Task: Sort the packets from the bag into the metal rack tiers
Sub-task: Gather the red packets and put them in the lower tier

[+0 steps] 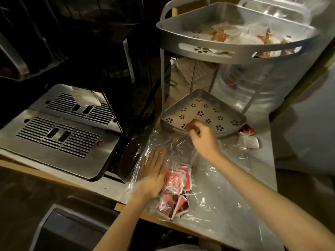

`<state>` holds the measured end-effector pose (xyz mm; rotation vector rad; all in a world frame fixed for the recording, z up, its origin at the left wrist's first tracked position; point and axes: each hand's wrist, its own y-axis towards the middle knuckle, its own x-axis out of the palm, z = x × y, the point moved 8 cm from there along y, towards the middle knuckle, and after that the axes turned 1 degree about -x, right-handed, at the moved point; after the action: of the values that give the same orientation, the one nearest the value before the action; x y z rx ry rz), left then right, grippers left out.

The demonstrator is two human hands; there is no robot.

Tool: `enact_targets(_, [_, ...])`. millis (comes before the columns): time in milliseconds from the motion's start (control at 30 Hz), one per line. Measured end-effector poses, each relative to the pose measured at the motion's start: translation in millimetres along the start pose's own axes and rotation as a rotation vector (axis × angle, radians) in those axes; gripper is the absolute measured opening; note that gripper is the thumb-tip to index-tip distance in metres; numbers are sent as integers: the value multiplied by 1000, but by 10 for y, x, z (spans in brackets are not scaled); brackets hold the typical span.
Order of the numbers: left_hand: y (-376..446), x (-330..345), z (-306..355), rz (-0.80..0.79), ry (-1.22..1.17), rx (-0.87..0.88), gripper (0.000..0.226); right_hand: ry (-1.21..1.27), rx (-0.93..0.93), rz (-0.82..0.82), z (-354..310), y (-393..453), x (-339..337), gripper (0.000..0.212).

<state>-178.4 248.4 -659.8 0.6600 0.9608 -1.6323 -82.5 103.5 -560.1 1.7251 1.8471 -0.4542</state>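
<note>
Red packets going from bag to the lower tier

The left hand [154, 171] lies flat on the clear bag [181, 180] of red packets [178, 178]; the right hand [201, 136], fingers curled, seemingly pinches 1 over the lower tier [233, 115], ready to drop.

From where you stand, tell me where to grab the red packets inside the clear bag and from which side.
Pinch the red packets by their white edges at the pile's upper right, coming in from the right. The left hand lies flat along the pile's left side on the clear bag, so the right side looks freer.
</note>
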Motion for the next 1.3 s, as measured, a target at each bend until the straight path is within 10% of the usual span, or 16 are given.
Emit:
enact_targets(400, [-13,-18,24,31,34,18,87,-221,192,40,618,-905,49,39])
enact_targets(567, [24,34,-8,13,167,46,91,-547,91,-281,616,-1052,324,107])
enact_targets(800, [86,77,-85,24,288,11,58,-639,106,-321,865,-1160,204,74])
enact_targets(1300, [97,-17,215,-99,683,-94,62,-553,180,-394,1135,-1450,-185,82])
